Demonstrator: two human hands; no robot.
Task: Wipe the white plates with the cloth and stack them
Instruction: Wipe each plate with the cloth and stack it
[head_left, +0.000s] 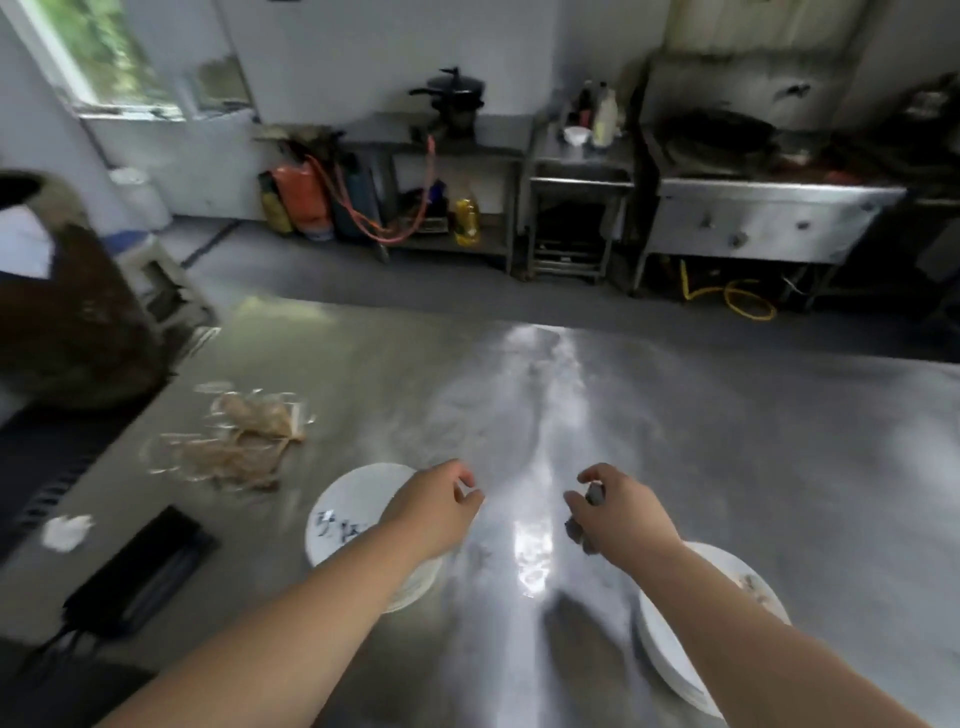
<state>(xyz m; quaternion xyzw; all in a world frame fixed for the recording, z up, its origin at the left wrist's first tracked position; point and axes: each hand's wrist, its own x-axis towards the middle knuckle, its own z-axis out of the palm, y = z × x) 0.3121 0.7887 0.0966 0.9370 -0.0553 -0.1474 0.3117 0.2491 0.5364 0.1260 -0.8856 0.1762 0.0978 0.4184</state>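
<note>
Two stacks of white plates rest on a steel table. The left stack (353, 512) has dark writing on its top plate and lies partly under my left forearm. The right stack (670, 644) sits near the front edge, largely covered by my right forearm. My left hand (441, 501) hovers past the left stack with curled fingers and nothing in it. My right hand (618, 506) is closed around a small dark cloth (579, 530), which hangs from the palm above the table between the stacks.
The steel table (727, 441) stretches ahead. Clear bags with brown contents (244, 441) lie at the left, a black case (140, 571) and a white scrap (66, 531) nearer the left edge. Beyond the floor stand metal racks, a stove counter (769, 208) and gas cylinders.
</note>
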